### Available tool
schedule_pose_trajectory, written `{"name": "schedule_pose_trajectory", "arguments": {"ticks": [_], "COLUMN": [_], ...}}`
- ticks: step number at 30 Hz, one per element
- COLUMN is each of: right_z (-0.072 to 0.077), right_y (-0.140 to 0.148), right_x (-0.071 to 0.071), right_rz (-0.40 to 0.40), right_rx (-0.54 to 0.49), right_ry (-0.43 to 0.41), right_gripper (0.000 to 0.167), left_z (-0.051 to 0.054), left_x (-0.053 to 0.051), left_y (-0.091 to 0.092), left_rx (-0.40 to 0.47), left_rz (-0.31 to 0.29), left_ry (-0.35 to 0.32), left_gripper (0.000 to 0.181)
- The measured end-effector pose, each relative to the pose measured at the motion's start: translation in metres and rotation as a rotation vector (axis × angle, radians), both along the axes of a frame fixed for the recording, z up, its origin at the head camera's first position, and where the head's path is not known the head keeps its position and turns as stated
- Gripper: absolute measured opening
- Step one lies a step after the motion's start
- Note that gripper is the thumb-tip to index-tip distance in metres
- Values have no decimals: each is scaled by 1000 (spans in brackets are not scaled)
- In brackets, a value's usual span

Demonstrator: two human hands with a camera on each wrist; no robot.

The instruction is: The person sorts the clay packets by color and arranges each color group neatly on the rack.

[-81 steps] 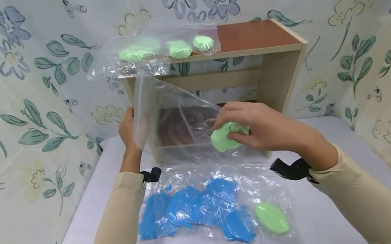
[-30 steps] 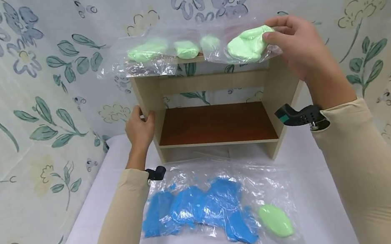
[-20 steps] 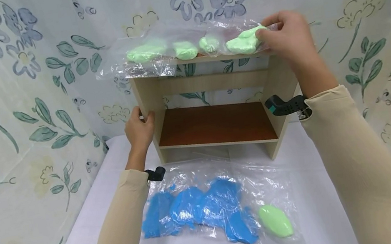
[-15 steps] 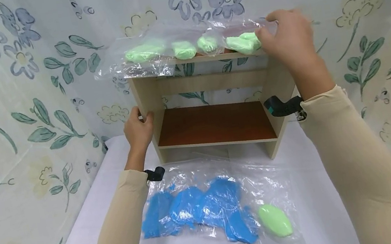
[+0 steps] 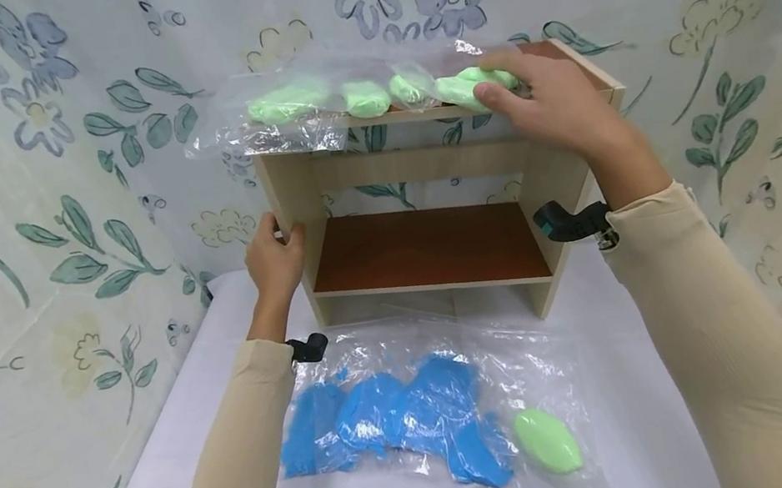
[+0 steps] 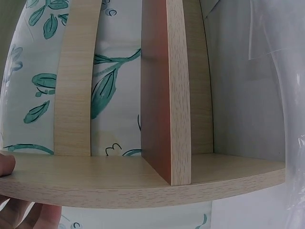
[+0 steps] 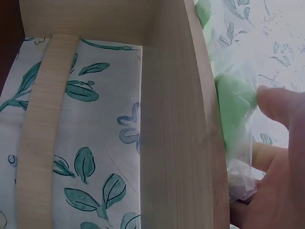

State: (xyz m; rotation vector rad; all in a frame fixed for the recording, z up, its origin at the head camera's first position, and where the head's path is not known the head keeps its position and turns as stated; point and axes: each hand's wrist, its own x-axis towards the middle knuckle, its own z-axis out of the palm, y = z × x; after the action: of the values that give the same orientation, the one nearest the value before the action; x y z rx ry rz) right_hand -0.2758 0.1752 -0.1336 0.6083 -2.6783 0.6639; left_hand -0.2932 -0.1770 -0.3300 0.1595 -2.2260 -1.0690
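On the top board of a small wooden shelf [image 5: 435, 284] lie bagged light green lumps. My right hand [image 5: 559, 96] has its thumb and fingers round the rightmost green lump [image 5: 462, 90], near the board's front edge. The right wrist view shows the thumb against that bagged lump [image 7: 233, 107], with fingers [image 7: 267, 191] partly behind the plastic. My left hand [image 5: 275, 257] grips the shelf's left side panel; in the left wrist view its thumb and fingers [image 6: 35, 217] lie on either side of the panel edge [image 6: 119, 196].
Before the shelf, on the white cloth, lies a clear bag holding several blue pieces [image 5: 408, 410] and one green oval piece [image 5: 548, 440]. The left end of the upper bags [image 5: 216, 139] hangs past the shelf's left side. Flowered fabric [image 5: 725, 143] stands behind and at both sides.
The right hand has carried the bagged green lump from the front of the shelf up to its top, then shifted left. My left hand has moved from the raised clear bag to the side panel.
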Motion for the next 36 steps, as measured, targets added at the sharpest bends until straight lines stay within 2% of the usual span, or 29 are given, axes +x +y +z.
{"name": "schedule_pose_trajectory", "arguments": {"ticks": [6,14,20,25,28,31,33,36], "right_z": [0,-2,-3,-6,-8,-17,-27,-49], "right_y": [-5,-7,-9,-9,-9,-7,-4,-1], "right_x": [-3,-4,-4,-5,-7,-3,4,21], "right_rz": [20,7,3,47,97,125,136,92], "right_rx": [13,-3,7,-5,-48,-159,-237,-342], "right_ry": [-34,-31,-9,34,99,185,310,508], "right_gripper": [57,59,60,58,54,53,53,50], "left_z": [-1,-1,0,0,0,0,0,1], "left_x": [0,0,0,-1,-1,-1,-1,0], "left_y": [1,1,1,0,-1,-2,-2,-2], "left_rx": [-3,-8,-10,-8,-9,-6,-8,-13], "left_rz": [6,4,2,-1,0,1,-3,-8], "left_ry": [9,3,5,1,2,6,4,1], "left_gripper": [30,29,30,30,30,30,29,29]}}
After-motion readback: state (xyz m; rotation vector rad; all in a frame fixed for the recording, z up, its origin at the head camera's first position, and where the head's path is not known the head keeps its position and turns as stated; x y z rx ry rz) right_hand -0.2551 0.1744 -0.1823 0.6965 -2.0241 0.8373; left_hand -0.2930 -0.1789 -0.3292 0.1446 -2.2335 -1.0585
